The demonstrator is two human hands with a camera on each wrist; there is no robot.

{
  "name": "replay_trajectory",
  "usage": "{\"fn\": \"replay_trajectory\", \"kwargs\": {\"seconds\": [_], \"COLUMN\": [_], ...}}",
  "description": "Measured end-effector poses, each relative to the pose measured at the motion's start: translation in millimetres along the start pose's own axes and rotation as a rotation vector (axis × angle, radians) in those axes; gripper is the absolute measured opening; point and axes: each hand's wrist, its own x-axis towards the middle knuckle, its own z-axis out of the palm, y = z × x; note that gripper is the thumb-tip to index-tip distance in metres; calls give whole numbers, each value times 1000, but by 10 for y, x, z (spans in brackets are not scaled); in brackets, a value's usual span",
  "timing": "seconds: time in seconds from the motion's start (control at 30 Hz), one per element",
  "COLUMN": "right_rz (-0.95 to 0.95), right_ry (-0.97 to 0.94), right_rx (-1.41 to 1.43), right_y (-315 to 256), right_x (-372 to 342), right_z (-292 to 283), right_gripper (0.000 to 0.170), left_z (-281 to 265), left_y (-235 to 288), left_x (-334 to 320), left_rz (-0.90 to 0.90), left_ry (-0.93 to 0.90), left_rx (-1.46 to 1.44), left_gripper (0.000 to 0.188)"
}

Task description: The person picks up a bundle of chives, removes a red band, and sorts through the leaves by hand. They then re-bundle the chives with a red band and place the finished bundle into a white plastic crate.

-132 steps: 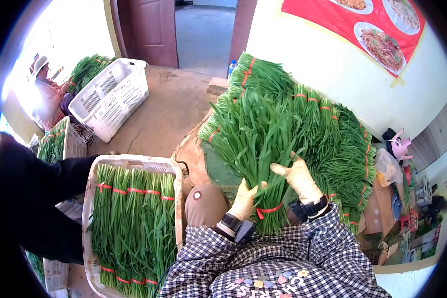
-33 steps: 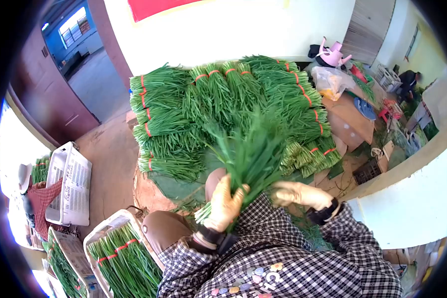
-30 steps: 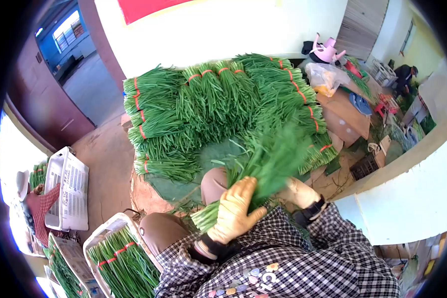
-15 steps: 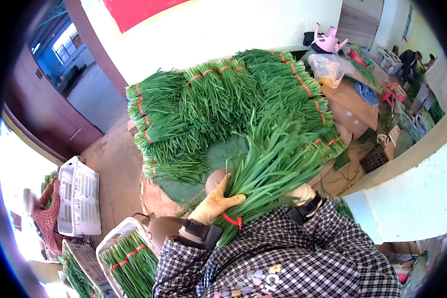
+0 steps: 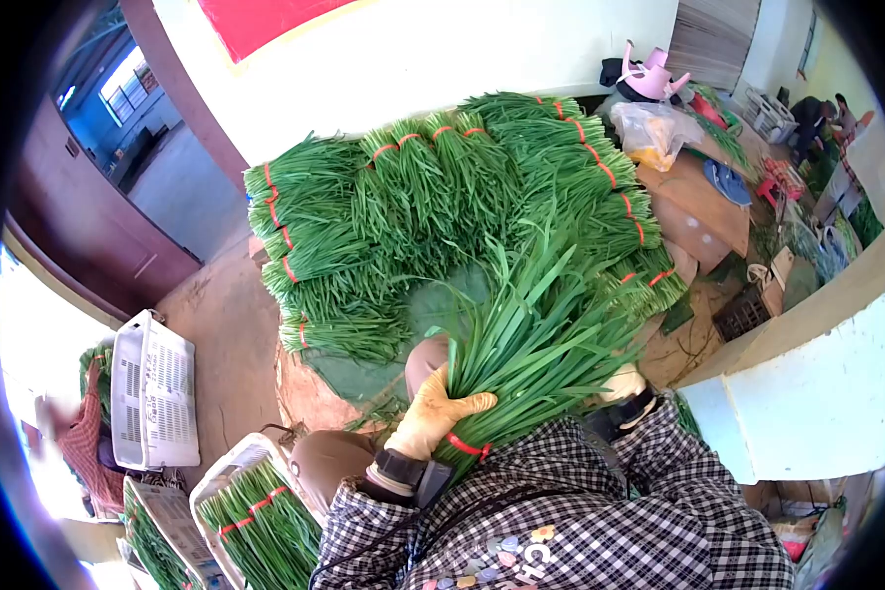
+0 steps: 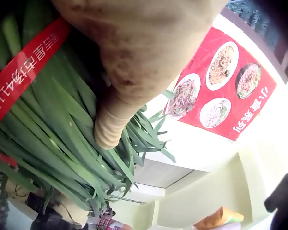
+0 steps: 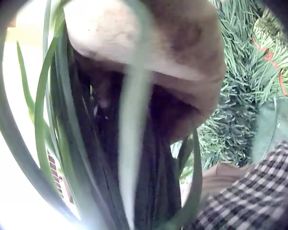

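A large bunch of garlic chives (image 5: 531,344) lies slanted across my lap, leaves fanning up and right. Round its stem end runs a red printed tie (image 5: 469,447), its lettering plain in the left wrist view. My gloved left hand (image 5: 431,413) grips the bunch beside this tie, thumb laid across the leaves. On the far right side, my gloved right hand (image 5: 621,383) is partly hidden by leaves. The right wrist view shows that glove (image 7: 149,43) curled over the leaves, its fingertips hidden underneath.
Tied garlic chive bunches (image 5: 433,187) are piled ahead on a green sheet (image 5: 447,300). A crate (image 5: 236,457) of bunches stands by my left knee. Further left are a white crate (image 5: 157,393) and a seated person (image 5: 88,433). A low white wall (image 5: 796,383) is at right.
My view has swung right from the filled crate. The bunch was turned in my hands, stems pointing left about one second ago, and its red tie now faces up beside my left hand.
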Motion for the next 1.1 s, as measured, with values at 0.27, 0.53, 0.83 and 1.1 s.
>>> {"fn": "replay_trajectory", "kwargs": {"seconds": [0.27,0.53,0.83,1.1], "right_rz": [-42,152,169,-13], "right_ry": [798,284,275,628], "right_rx": [-789,-1115,-1072,-855], "right_y": [-1954,-1444,-1101,-1311], "right_x": [1361,1598,1478,1372], "right_z": [803,1423,1279,1140], "right_gripper": [29,41,23,6], "left_z": [20,151,163,95], "left_y": [-5,55,19,-273], "left_x": [46,30,4,61], "left_rz": [-11,8,85,235], "left_ry": [79,77,77,122], "left_rx": [248,269,344,433], "left_gripper": [59,57,56,62]}}
